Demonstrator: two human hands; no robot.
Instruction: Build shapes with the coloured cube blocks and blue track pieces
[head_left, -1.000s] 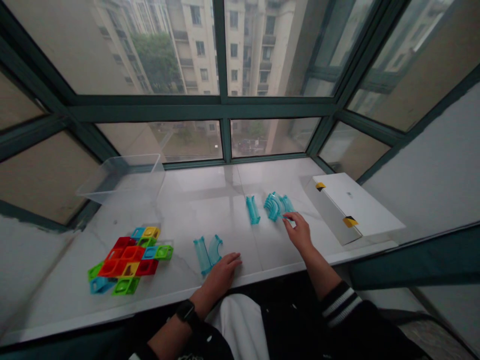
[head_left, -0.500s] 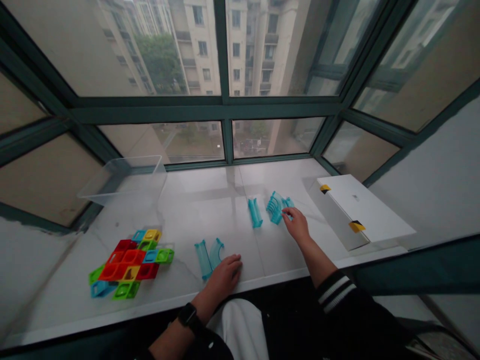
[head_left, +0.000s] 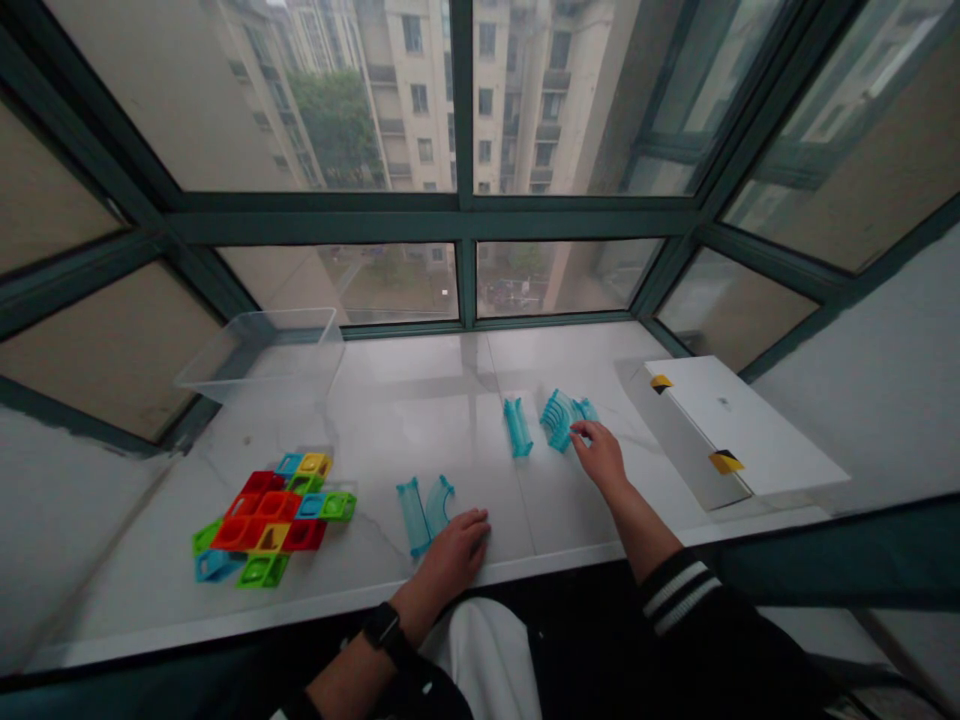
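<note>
Near the counter's front edge my left hand (head_left: 457,548) rests palm down, fingers laid out and holding nothing. Just left of it lie a straight translucent blue track piece (head_left: 413,518) and a curved blue track piece (head_left: 438,505). Farther right, my right hand (head_left: 600,452) has its thumb and fingers pinched at the near edge of a small blue track piece (head_left: 586,409); the fingers partly cover the contact. A ribbed, curved blue track piece (head_left: 556,420) sits against it on the left. Another straight blue track piece (head_left: 517,428) stands apart beside these.
Several red, green, yellow and blue open-framed blocks (head_left: 274,507) are grouped on the white counter (head_left: 375,400) at left. Behind them is a clear plastic bin (head_left: 262,360). A white box (head_left: 742,420) with yellow-black corner tabs stands at right. Windows border the counter's back.
The whole view has shifted slightly, moving everything a little rightward in the picture. My right hand stays at the small blue track piece, and my left hand keeps its place on the counter.
</note>
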